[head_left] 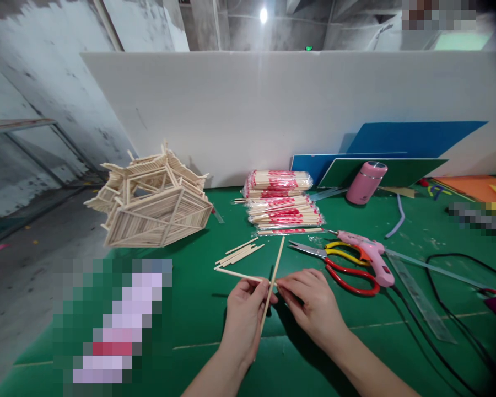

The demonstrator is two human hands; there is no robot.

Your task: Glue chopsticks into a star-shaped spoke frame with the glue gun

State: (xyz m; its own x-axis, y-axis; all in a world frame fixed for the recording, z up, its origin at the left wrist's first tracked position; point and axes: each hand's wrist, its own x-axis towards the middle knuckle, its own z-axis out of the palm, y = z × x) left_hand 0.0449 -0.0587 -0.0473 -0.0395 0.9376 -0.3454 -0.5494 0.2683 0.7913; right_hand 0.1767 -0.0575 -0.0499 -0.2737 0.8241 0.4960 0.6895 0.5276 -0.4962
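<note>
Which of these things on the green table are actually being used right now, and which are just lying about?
In use:
left hand
right hand
two crossed wooden sticks, held where they meet

Lying about:
loose sticks
wrapped stick bundles
stick-built model
glue gun
scissors
clear ruler
pink flask

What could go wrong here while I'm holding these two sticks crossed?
The crossed sticks are pinched only at the joint by the left hand and right hand, so they might slip out of angle. The glue gun and the scissors lie close to the right hand; reaching could knock them.
</note>
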